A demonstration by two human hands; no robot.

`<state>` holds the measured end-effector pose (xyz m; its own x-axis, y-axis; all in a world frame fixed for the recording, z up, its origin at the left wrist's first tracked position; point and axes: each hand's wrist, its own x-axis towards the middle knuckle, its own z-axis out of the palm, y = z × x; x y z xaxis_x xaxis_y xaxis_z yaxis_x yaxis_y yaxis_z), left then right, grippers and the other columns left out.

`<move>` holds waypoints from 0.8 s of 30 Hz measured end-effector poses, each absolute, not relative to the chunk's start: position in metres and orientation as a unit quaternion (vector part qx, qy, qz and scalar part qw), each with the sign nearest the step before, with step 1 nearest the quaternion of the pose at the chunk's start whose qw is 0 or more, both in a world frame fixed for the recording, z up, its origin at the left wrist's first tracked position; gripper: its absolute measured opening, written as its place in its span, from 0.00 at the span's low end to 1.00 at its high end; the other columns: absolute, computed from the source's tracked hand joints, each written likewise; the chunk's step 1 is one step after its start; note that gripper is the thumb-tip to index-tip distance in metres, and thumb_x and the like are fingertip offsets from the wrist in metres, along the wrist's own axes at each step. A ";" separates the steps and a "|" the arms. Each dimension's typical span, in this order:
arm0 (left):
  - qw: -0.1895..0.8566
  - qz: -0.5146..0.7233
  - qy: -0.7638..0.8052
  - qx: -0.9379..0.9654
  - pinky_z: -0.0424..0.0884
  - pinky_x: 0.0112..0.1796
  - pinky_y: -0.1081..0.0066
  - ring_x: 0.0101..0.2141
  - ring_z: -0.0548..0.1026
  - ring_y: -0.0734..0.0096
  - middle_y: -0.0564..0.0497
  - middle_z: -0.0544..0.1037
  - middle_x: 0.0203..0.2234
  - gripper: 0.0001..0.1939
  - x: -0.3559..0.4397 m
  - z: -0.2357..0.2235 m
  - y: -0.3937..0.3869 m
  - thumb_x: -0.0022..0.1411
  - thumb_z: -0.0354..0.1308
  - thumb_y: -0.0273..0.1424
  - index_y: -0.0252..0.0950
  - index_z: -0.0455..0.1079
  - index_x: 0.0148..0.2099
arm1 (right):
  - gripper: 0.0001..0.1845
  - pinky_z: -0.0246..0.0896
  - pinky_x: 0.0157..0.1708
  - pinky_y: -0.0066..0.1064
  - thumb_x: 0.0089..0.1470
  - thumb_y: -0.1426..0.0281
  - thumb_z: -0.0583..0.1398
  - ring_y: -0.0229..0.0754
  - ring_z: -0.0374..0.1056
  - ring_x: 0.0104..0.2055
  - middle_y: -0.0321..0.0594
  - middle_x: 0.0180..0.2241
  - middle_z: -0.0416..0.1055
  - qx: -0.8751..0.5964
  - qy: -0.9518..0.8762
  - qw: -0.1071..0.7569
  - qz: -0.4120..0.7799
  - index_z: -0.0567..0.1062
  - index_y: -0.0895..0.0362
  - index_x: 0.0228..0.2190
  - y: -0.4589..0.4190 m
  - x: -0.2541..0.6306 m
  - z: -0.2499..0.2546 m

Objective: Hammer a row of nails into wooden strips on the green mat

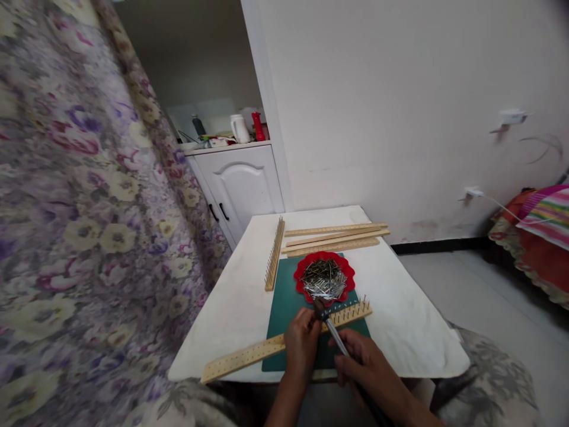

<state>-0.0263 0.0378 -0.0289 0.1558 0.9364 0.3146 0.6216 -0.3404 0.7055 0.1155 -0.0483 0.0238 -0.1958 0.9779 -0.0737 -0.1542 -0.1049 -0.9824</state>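
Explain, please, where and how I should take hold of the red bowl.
Probably by the scalloped rim of the red bowl, at its left and right, coming from both sides: the wavy edge is bare there, while the hammer and left hand crowd the near side and loose nails fill the middle.

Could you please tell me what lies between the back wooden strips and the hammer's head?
The head view shows a red bowl of nails there, on a green mat.

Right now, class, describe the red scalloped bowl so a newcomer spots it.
On the white-covered table lies a green mat. Toward the mat's far end sits a red, flower-shaped bowl heaped with metal nails. Its scalloped rim distinguishes it from the straight, pale wooden strips.
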 end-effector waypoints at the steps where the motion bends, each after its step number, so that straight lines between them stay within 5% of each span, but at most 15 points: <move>1: 0.212 0.371 0.533 0.731 0.58 0.27 0.76 0.25 0.67 0.74 0.55 0.67 0.23 0.08 -0.026 -0.028 0.038 0.56 0.50 0.26 0.36 0.63 0.24 | 0.07 0.46 0.09 0.20 0.50 0.70 0.57 0.27 0.52 0.09 0.26 0.17 0.68 -0.427 -0.483 0.468 0.605 0.66 0.58 0.34 -0.049 0.116 0.024; 9: 0.222 0.372 0.520 0.736 0.63 0.31 0.74 0.29 0.72 0.71 0.52 0.73 0.27 0.08 -0.026 -0.023 0.035 0.59 0.52 0.30 0.37 0.71 0.31 | 0.14 0.42 0.08 0.18 0.53 0.61 0.58 0.26 0.54 0.08 0.26 0.17 0.68 -0.424 -0.449 0.495 0.612 0.63 0.56 0.37 -0.060 0.129 0.029; 24: 0.223 0.374 0.521 0.734 0.65 0.32 0.74 0.30 0.72 0.72 0.53 0.74 0.33 0.07 -0.020 -0.021 0.034 0.56 0.55 0.28 0.39 0.72 0.38 | 0.15 0.41 0.08 0.17 0.52 0.61 0.59 0.25 0.54 0.07 0.27 0.17 0.69 -0.429 -0.424 0.513 0.611 0.61 0.56 0.36 -0.063 0.135 0.019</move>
